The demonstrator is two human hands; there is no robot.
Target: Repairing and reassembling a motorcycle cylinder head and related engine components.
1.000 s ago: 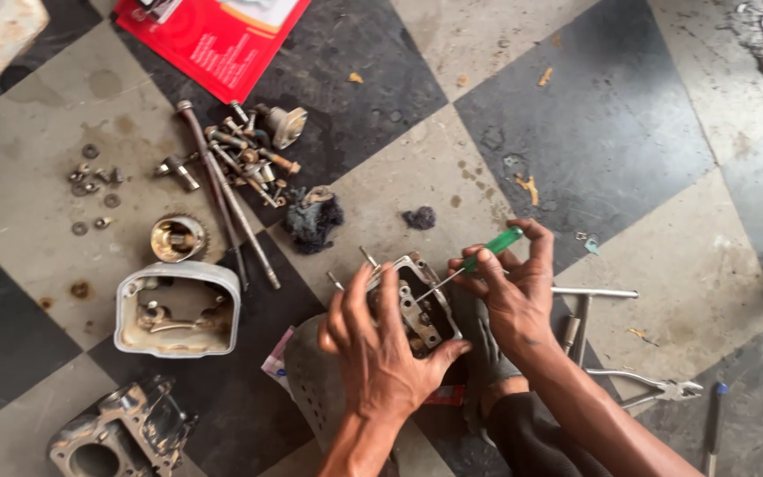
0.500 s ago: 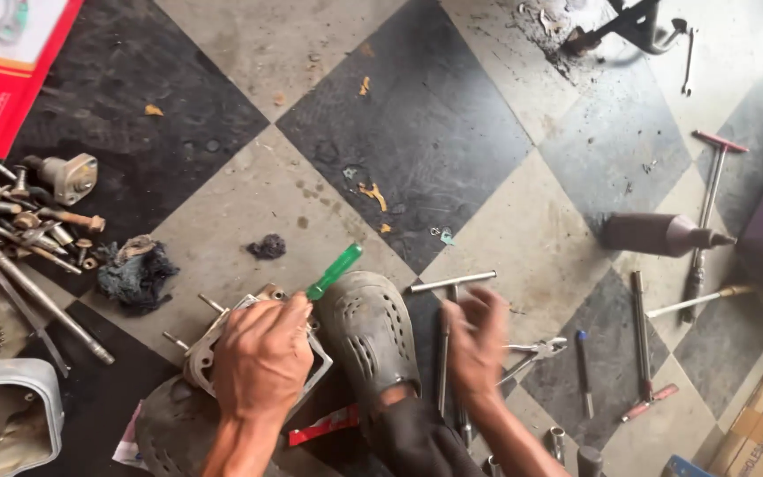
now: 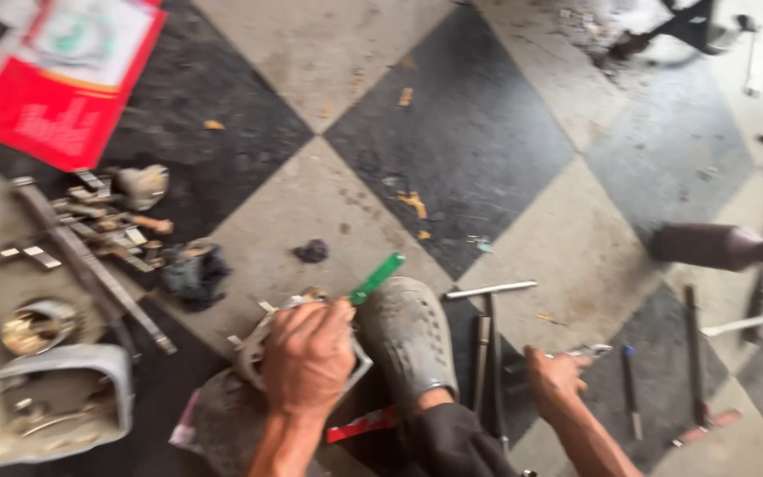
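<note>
Green screwdriver [image 3: 376, 277] sits in the left hand [image 3: 308, 357], grip closed round it and pressing down on the metal part [image 3: 253, 349] on the checkered floor [image 3: 328, 53], just beside a grey shoe [image 3: 408, 336]. Right hand [image 3: 556, 382] reaches among the loose tools [image 3: 487, 340], fingers spread, gripping nothing. Far left, a flat red package with a pale label [image 3: 55, 79] lies on the tiles, above the bolts [image 3: 99, 225].

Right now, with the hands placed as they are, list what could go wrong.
The left hand pins a metal engine part and a green-handled screwdriver against the shoe; one-handed, the part may slip. The right hand reaches among loose tools on the floor, where fingers could catch an edge. Small bolts and parts lie scattered and could get lost or kicked.
</note>
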